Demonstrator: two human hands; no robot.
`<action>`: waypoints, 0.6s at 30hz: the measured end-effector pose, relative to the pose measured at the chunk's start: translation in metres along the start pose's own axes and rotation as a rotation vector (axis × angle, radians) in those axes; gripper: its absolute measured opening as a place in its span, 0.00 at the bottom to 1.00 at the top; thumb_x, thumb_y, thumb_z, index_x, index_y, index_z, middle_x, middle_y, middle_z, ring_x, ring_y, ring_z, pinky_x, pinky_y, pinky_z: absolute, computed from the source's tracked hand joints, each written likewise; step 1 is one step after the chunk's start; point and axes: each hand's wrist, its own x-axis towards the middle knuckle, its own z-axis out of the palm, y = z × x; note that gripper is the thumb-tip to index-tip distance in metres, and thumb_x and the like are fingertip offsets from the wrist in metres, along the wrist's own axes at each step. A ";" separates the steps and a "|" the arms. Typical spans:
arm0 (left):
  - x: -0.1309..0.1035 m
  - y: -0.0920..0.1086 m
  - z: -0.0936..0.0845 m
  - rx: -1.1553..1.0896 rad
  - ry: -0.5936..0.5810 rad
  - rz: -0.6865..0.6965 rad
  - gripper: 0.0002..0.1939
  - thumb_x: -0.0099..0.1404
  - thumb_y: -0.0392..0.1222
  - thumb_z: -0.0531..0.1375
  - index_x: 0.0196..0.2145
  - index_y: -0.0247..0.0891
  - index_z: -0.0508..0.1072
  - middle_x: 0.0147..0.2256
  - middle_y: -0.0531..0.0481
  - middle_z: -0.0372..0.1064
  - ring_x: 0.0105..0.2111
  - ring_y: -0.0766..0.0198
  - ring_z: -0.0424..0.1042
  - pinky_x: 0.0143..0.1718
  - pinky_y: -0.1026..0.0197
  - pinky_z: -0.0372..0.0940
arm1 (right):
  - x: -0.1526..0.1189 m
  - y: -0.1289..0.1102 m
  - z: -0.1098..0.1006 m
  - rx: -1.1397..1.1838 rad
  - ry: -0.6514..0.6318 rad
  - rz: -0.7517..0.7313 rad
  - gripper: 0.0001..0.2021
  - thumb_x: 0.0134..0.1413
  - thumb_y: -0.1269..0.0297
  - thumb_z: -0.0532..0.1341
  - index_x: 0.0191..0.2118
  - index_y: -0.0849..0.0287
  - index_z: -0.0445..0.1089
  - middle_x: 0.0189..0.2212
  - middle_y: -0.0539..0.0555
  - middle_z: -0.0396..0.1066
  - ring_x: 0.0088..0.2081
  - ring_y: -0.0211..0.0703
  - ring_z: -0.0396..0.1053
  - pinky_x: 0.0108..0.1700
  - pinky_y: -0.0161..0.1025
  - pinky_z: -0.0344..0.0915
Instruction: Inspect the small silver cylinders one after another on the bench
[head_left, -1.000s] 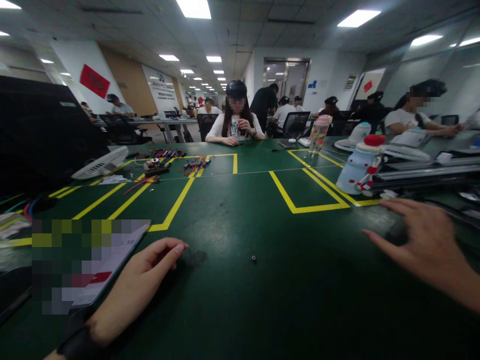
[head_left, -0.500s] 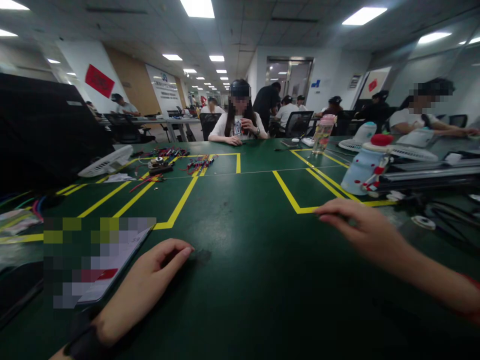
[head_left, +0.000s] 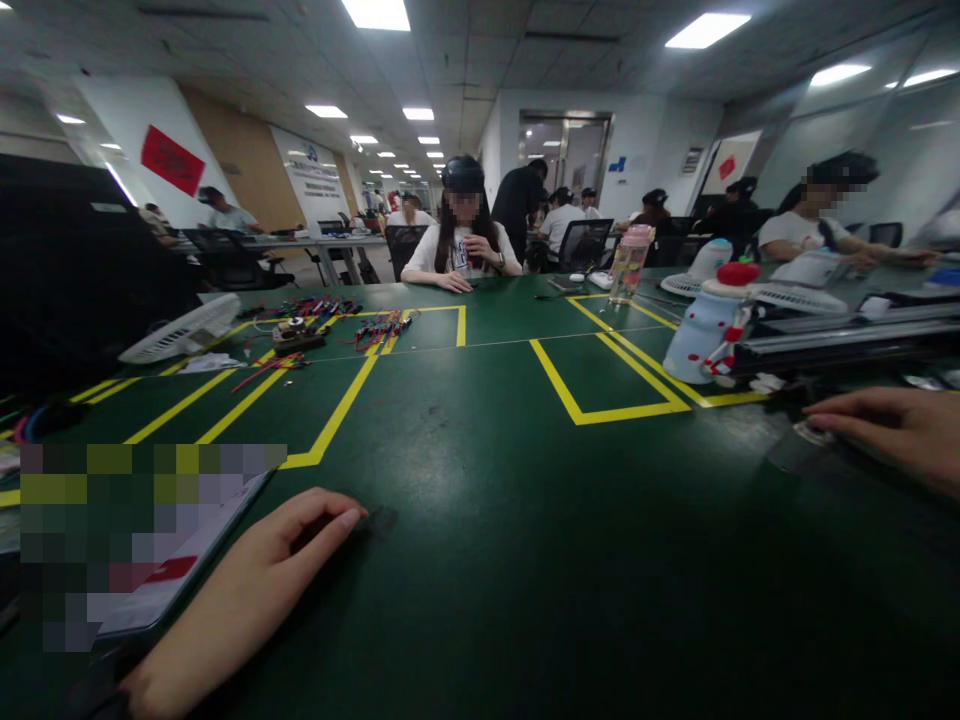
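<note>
My left hand (head_left: 289,550) rests on the green table (head_left: 480,560), its fingers curled and thumb tip against the index finger. Nothing shows between them. Beside its wrist lies a flat tablet-like thing (head_left: 187,570), mostly blurred out. At the right edge, my right hand (head_left: 892,430) has its thumb and fingertips closed at the pale round top of a small see-through container (head_left: 795,450); its exact kind is unclear. Beyond that hand stands a light-blue bottle (head_left: 694,335) with a red top.
Bundles of coloured wires (head_left: 386,330) lie at the far left near a white fan (head_left: 184,330). Yellow tape (head_left: 630,412) marks the table. A pink-lidded bottle (head_left: 630,265) and metal rails (head_left: 825,345) are to the right. A person (head_left: 461,240) sits opposite.
My right hand has moved right, from above the yellow tape corner to the small see-through container. My left hand stays on the table. The view has turned slightly.
</note>
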 end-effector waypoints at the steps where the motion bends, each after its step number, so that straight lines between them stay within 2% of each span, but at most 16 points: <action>1: 0.000 0.000 0.000 -0.001 0.001 -0.001 0.18 0.66 0.59 0.51 0.44 0.47 0.71 0.45 0.51 0.72 0.47 0.53 0.70 0.49 0.54 0.62 | -0.002 -0.001 -0.002 0.007 -0.017 0.003 0.22 0.46 0.45 0.60 0.41 0.53 0.76 0.38 0.56 0.74 0.35 0.47 0.70 0.38 0.41 0.61; 4: -0.001 -0.001 -0.001 -0.003 0.007 -0.003 0.18 0.66 0.58 0.52 0.45 0.48 0.72 0.45 0.51 0.73 0.47 0.53 0.71 0.49 0.54 0.63 | -0.006 0.000 -0.006 0.048 -0.054 0.007 0.24 0.45 0.43 0.60 0.42 0.54 0.76 0.37 0.57 0.74 0.34 0.46 0.70 0.38 0.41 0.61; 8: -0.001 -0.003 -0.001 0.000 0.016 -0.002 0.18 0.66 0.57 0.53 0.45 0.48 0.73 0.45 0.51 0.73 0.46 0.53 0.71 0.49 0.53 0.63 | -0.011 -0.002 -0.009 0.043 0.027 0.078 0.27 0.46 0.39 0.58 0.43 0.54 0.75 0.35 0.58 0.74 0.31 0.45 0.68 0.36 0.41 0.60; 13: -0.002 0.001 -0.001 0.002 0.020 0.006 0.19 0.65 0.59 0.52 0.44 0.46 0.73 0.43 0.50 0.73 0.45 0.52 0.71 0.48 0.54 0.63 | -0.015 -0.007 -0.009 0.142 -0.129 0.078 0.27 0.45 0.39 0.60 0.45 0.53 0.75 0.39 0.57 0.74 0.35 0.46 0.70 0.40 0.41 0.61; 18: -0.002 0.002 -0.001 -0.006 0.018 0.003 0.18 0.65 0.59 0.53 0.43 0.47 0.72 0.44 0.52 0.73 0.46 0.54 0.71 0.48 0.55 0.62 | -0.011 -0.001 -0.008 0.181 -0.097 0.094 0.26 0.44 0.41 0.61 0.44 0.53 0.76 0.41 0.55 0.73 0.36 0.45 0.69 0.41 0.41 0.61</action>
